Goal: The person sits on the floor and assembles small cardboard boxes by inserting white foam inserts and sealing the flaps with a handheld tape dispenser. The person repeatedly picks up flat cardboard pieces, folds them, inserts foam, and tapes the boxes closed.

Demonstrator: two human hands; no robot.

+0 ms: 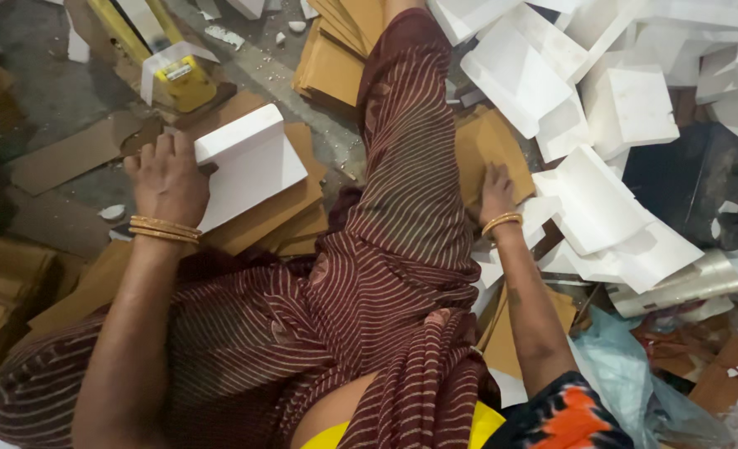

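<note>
Cardboard is everywhere around the seated person, whose maroon striped cloth (402,249) drapes across the middle. The left hand (168,179) rests, fingers spread, on the edge of a folded white box (248,162) lying atop a stack of brown cardboard sheets (273,218); it looks light, stiff and smooth, easily creased, best taken by its folded edge. The right hand (495,193) presses down on another brown sheet (484,150) beside a heap of white folded boxes (602,208); whether it grips anything I cannot tell.
</note>
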